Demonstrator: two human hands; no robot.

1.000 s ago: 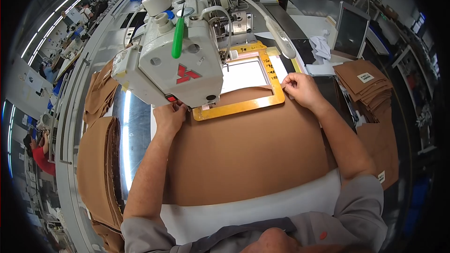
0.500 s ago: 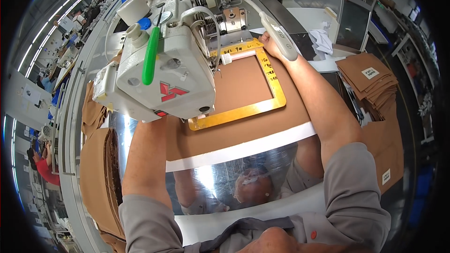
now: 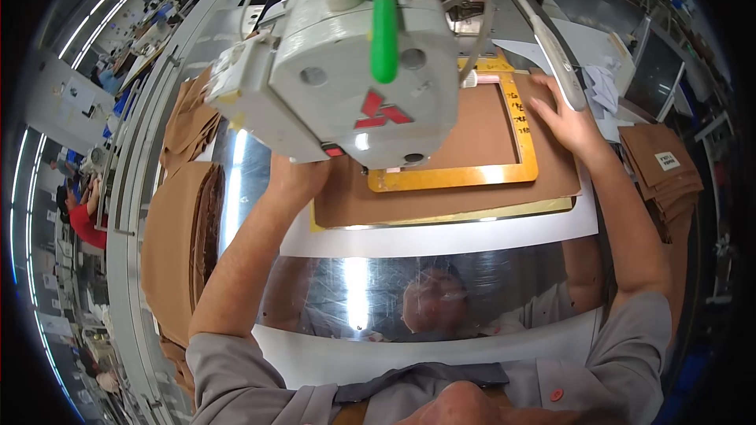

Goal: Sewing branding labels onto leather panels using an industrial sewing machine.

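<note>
Brown cloth lies under a yellow frame, the centre of this clock face, with part of it showing through the frame's opening. The white machine looms at ten o'clock. The cloth could skew or pucker beneath the frame if one hand pushed harder than the other; its near edge, at six o'clock, already looks slightly out of line with the yellow strip showing below it. Fingers could be pinched if the machine moved, since the left hand, at eight o'clock, reaches close under it. That hand's fingers are hidden, so whether they grip or lie flat cannot be told. The right hand, at three o'clock, is loosely spread, fingers extended along the cloth's right edge, gripping nothing visible; light contact seems likely. A pale wand hangs just above it and might snag the wrist if the arm lifted.
</note>
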